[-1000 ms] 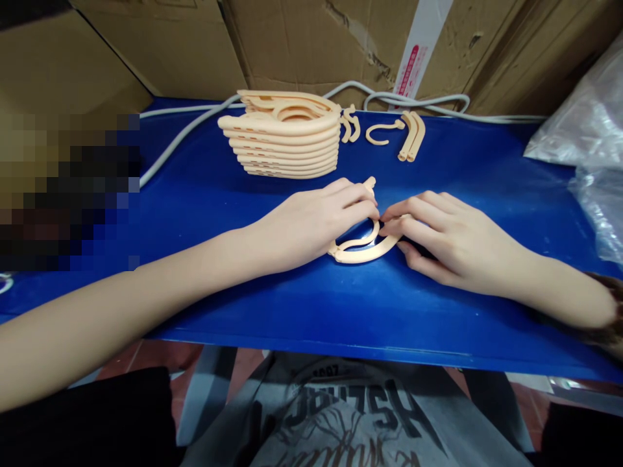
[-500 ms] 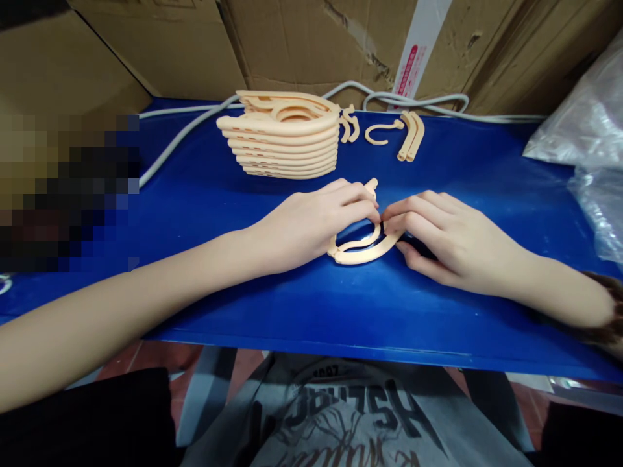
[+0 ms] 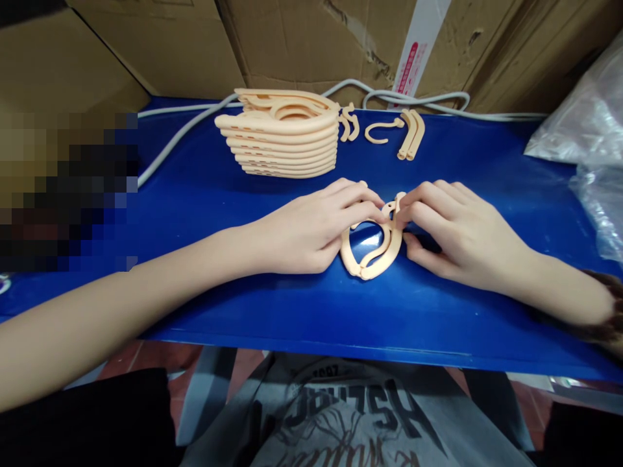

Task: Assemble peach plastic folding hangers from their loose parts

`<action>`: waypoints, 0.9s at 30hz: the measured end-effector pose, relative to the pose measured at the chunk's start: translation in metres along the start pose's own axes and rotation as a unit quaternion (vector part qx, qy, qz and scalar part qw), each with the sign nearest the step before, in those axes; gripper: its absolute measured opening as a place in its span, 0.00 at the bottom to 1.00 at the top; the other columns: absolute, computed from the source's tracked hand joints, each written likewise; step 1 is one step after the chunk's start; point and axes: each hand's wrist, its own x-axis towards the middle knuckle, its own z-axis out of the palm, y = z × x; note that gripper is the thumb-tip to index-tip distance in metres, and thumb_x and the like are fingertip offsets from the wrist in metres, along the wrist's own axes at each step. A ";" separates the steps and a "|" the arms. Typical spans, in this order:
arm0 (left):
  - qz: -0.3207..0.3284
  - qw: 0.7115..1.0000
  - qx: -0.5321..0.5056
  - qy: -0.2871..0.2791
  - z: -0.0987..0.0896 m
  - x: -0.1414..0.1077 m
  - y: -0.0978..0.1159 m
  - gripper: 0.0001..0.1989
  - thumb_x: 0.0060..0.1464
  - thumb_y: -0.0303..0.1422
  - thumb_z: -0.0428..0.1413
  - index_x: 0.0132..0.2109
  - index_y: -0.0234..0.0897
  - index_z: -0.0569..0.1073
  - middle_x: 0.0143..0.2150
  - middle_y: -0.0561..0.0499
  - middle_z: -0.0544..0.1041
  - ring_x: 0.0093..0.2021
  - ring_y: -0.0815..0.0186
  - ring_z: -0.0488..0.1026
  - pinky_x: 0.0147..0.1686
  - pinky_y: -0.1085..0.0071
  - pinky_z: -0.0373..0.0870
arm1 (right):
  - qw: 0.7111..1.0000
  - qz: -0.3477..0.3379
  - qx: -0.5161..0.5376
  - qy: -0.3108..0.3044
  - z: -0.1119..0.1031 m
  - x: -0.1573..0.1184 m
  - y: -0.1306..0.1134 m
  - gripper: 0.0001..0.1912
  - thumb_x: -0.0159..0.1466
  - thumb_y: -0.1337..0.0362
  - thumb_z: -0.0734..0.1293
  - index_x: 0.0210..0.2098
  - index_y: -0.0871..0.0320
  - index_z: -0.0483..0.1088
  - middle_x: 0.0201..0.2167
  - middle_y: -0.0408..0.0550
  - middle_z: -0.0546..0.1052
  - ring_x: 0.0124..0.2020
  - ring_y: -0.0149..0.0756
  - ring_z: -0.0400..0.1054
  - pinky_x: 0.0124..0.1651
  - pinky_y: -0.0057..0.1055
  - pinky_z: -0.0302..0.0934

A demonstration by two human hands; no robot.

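Note:
A cream plastic hanger piece [image 3: 382,263] with curved arms lies on the blue table between my hands, its pointed end toward me. My left hand [image 3: 324,224] has its fingers closed on the piece's left and upper part. The fingers of my right hand [image 3: 445,230] are bent round its upper right edge, with the thumb just beside the right arm of the piece. Behind my left hand stands a stack of cream hangers [image 3: 287,146]. A cream hook [image 3: 382,133] and two curved arms [image 3: 411,135] lie to the right of the stack.
Small curved cream parts [image 3: 349,123] lie beside the stack. A grey cable [image 3: 185,133] runs along the back of the blue table [image 3: 292,318], before cardboard boxes [image 3: 292,45]. Clear plastic bags [image 3: 579,123] sit at the right.
The hanger piece has turned, so its arms now meet at a point nearer me. My right hand has shifted slightly up and right; my left fingers have moved a little right.

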 end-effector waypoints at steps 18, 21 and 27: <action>-0.004 1.000 0.005 -0.013 0.001 0.001 0.003 0.22 0.65 0.20 0.46 0.62 0.33 0.71 0.65 0.40 0.73 0.64 0.55 0.69 0.67 0.56 0.66 | 0.999 0.002 0.043 -0.025 0.001 0.001 0.005 0.08 0.75 0.63 0.58 0.41 0.55 0.67 0.39 0.52 0.76 0.36 0.42 0.67 0.41 0.41 0.61; -0.016 0.999 0.010 -0.035 0.000 0.002 0.003 0.23 0.65 0.20 0.46 0.63 0.32 0.71 0.67 0.40 0.72 0.65 0.54 0.68 0.69 0.54 0.64 | 0.999 0.003 0.043 -0.028 0.000 0.002 0.005 0.08 0.74 0.63 0.58 0.41 0.55 0.68 0.39 0.53 0.76 0.36 0.43 0.67 0.41 0.42 0.61; -0.015 0.999 0.016 -0.039 -0.001 0.002 0.003 0.22 0.66 0.20 0.46 0.64 0.31 0.71 0.67 0.39 0.72 0.65 0.53 0.69 0.69 0.53 0.64 | 0.998 0.015 0.050 -0.040 -0.001 0.002 0.004 0.09 0.75 0.62 0.57 0.41 0.54 0.68 0.38 0.52 0.76 0.36 0.43 0.67 0.41 0.42 0.61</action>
